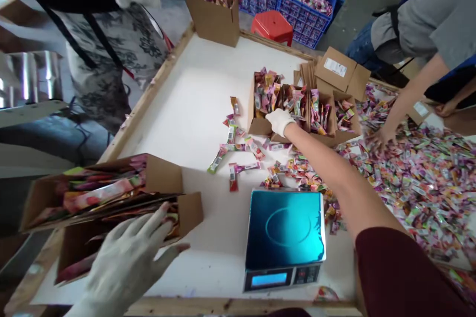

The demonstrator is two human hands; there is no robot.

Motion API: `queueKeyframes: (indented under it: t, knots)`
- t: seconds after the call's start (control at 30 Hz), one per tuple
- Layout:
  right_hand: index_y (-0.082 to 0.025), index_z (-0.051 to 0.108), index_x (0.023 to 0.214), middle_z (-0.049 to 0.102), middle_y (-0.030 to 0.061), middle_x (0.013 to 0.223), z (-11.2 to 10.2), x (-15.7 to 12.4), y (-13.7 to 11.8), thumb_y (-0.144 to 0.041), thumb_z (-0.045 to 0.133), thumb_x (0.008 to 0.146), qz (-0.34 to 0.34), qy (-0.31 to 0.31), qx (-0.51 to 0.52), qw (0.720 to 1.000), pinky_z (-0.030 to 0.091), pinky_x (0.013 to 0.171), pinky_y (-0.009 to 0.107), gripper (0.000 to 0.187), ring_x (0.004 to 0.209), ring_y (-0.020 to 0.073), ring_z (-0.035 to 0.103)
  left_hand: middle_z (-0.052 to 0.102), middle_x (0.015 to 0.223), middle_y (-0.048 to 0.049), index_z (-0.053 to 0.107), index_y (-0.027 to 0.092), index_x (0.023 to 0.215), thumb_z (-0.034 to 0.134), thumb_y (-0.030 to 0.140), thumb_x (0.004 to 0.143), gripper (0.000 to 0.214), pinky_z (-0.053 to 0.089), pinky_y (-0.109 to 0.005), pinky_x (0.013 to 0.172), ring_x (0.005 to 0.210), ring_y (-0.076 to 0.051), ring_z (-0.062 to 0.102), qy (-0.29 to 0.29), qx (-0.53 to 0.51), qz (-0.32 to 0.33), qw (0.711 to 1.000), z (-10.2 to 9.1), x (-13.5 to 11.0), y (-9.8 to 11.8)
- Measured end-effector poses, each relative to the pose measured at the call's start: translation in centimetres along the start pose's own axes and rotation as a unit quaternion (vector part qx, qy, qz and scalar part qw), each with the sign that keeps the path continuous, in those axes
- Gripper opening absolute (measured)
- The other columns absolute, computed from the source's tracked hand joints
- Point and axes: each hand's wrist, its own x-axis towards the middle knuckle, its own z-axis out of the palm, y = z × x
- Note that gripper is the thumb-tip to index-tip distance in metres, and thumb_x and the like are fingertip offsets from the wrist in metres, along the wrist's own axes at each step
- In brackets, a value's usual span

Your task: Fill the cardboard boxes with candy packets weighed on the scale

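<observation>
Head view: four open cartons of wrapped packets stand side by side just right of the frame's centre, next to a loose heap at the right, probably so both fall within one reach. The gloved right hand is at the front of the two leftmost, fingers curled downward; I cannot tell whether they grip anything. At lower left, the gloved left hand is over the nearer filled box, fingers loosely spread and closed on nothing, perhaps steadying it. At lower centre a scale sits flat on the bench; its lit display is unreadable. Folded cardboard at upper right bears a white label, too small to read; no wrapper brand is legible.
</observation>
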Motion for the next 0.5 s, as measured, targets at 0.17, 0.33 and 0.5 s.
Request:
queueKeyframes:
  t: [0.17, 0.33, 0.5]
  knots:
    - [-0.012, 0.075, 0.119, 0.076, 0.0213, 0.118, 4.1, -6.1, 3.0, -0.009, 0.063, 0.088, -0.069, -0.060, -0.007, 0.996, 0.055, 0.094, 0.042, 0.034, 0.114, 0.0323, 0.072, 0.068, 0.138, -0.0147, 0.072, 0.023, 0.112, 0.047, 0.037, 0.096, 0.033, 0.057, -0.053, 0.100, 0.121, -0.035, 0.067, 0.035, -0.063, 0.057, 0.996, -2.8, 6.3, 5.0]
    - [-0.015, 0.079, 0.096, 0.079, 0.0157, 0.102, 9.1, -15.1, 6.9, -0.003, 0.064, 0.083, -0.089, -0.097, -0.004, 0.991, 0.054, 0.096, 0.046, 0.023, 0.103, 0.0293, 0.075, 0.070, 0.136, -0.0146, 0.072, 0.021, 0.119, 0.047, 0.039, 0.100, 0.037, 0.058, -0.047, 0.105, 0.125, -0.031, 0.067, 0.019, -0.145, 0.132, 0.980, 1.1, 8.4, 10.6]
    - [-0.023, 0.067, 0.057, 0.065, -0.0010, 0.055, 12.9, -23.0, 10.7, -0.006, 0.069, 0.077, -0.028, -0.062, 0.010, 0.998, 0.040, 0.114, 0.062, 0.026, 0.077, 0.0215, 0.072, 0.068, 0.138, -0.0190, 0.070, 0.016, 0.127, 0.046, 0.044, 0.101, 0.044, 0.058, -0.045, 0.106, 0.125, -0.030, 0.069, -0.009, -0.293, 0.092, 0.952, 6.3, 8.0, 17.0]
